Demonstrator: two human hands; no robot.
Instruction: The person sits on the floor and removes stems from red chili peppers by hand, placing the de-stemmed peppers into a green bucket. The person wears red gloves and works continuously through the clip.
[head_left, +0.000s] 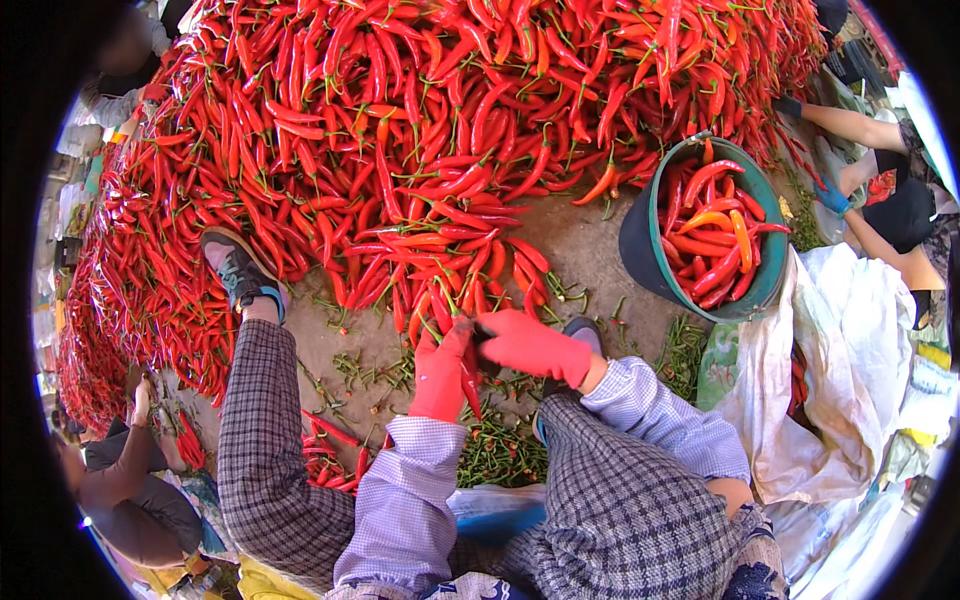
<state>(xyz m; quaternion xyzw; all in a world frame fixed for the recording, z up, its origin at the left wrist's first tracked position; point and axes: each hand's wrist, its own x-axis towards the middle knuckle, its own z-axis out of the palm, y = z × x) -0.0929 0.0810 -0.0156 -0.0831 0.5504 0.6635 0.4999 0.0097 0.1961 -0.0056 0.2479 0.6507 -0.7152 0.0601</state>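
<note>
My left hand (442, 367), in a red glove, is closed around a red chili pepper (470, 382) that points down toward my lap. Close beside it, my right hand (531, 346), also gloved in red, meets it near the pepper's upper end; its fingertips look dark, and what they pinch is hard to make out. Just beyond both hands lies the edge of a large heap of red chili peppers (450, 112), many with green stems. Cut or pulled green stems (502, 454) are piled on the ground below my hands, between my legs.
A dark bucket with a green inside (645, 240) holds peppers at the right, beside a white woven sack (847, 360). Some loose peppers (322, 465) lie by my left leg. Other people sit around the heap; a co-worker's blue-gloved hand (831, 196) is at the right.
</note>
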